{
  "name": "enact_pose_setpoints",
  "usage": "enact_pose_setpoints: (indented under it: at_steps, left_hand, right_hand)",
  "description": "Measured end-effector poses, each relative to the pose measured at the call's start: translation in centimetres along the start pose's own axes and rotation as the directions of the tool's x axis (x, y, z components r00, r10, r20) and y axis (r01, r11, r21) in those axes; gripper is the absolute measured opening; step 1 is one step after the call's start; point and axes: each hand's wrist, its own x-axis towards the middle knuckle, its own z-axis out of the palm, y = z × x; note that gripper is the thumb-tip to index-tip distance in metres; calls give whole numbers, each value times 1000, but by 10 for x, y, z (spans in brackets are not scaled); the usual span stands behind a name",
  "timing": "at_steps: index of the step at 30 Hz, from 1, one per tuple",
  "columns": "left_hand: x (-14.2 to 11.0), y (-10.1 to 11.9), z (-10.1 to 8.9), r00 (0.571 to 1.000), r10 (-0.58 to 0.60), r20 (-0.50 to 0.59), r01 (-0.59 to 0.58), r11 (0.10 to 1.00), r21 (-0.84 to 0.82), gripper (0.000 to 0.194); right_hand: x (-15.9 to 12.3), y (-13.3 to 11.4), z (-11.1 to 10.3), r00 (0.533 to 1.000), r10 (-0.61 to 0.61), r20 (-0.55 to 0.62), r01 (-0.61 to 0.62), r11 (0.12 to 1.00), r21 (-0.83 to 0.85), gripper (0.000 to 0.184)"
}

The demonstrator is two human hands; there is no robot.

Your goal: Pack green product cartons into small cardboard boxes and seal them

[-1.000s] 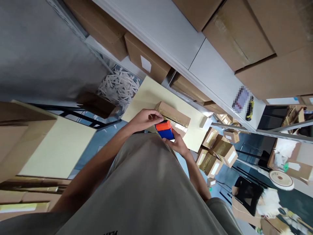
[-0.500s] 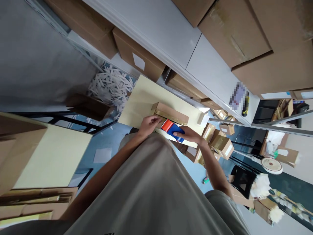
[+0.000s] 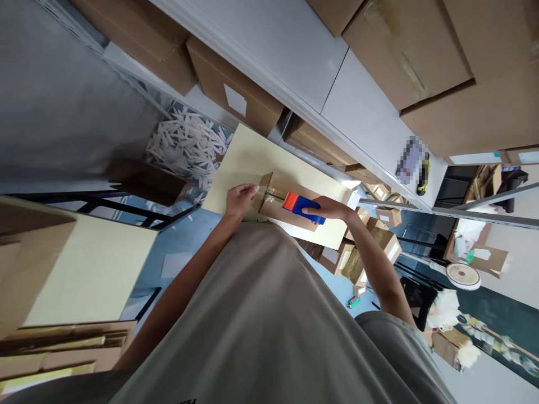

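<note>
A long, narrow cardboard box [image 3: 281,214] lies on the cream tabletop [image 3: 244,157] in front of my body, with shiny tape on its left part. My right hand [image 3: 330,207] is wrapped round a blue and orange tape dispenser [image 3: 309,209], held against or just over the top of the box. The dispenser's orange end points left. Just off the box's left end is my left hand [image 3: 242,200], its fingertips pinched together. Whatever lies between those fingertips is too small to make out.
Above the table runs a grey shelf [image 3: 290,62] with large cartons [image 3: 416,56] and a yellow-black cutter [image 3: 423,175]. White strips [image 3: 185,146] are heaped to the left, near an open carton [image 3: 147,182]. More boxes [image 3: 379,238] stand right of the table.
The box has turned so its broad face shows. My left hand has moved left, off the box. My right hand has shifted slightly right and up with the tape dispenser.
</note>
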Motion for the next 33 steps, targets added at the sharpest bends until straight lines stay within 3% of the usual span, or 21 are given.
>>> enact_pose_setpoints:
  at_steps: [8,12,15,18,20,23,27,30,33]
  left_hand:
    - [23,-29,14,994,-112,-10,112,994,-5,42]
    - [21,-28,12,989,-147,27,142,981,135,46]
    - [13,-20,10,998,-19,-61,36,957,288,54]
    - [0,-12,13,985,175,1,-162,912,376,44]
    - [-7,-8,18,977,208,55,-211,884,418,38]
    - [-12,-8,24,984,178,28,-172,876,451,35]
    - [-11,-10,26,988,155,-25,-130,896,424,35]
    - [-11,-13,28,985,166,-48,-131,898,419,35]
    - [-10,-15,32,980,184,-80,-133,894,427,33]
  right_hand:
    - [38,8,-4,1000,-5,-22,4,998,-67,76]
    - [45,14,-4,1000,-29,4,29,999,-34,74]
    - [48,18,-5,998,-48,-32,46,997,-60,71]
    - [49,22,-5,997,-61,-43,59,997,-57,70]
    - [51,23,-2,997,-72,-23,72,997,-14,69]
    - [48,22,2,997,-77,9,76,994,84,71]
    - [15,38,-7,1000,-6,28,3,995,96,72]
    - [-36,77,-29,992,105,65,-109,992,67,75]
    - [-83,125,-50,968,251,17,-251,968,-12,73]
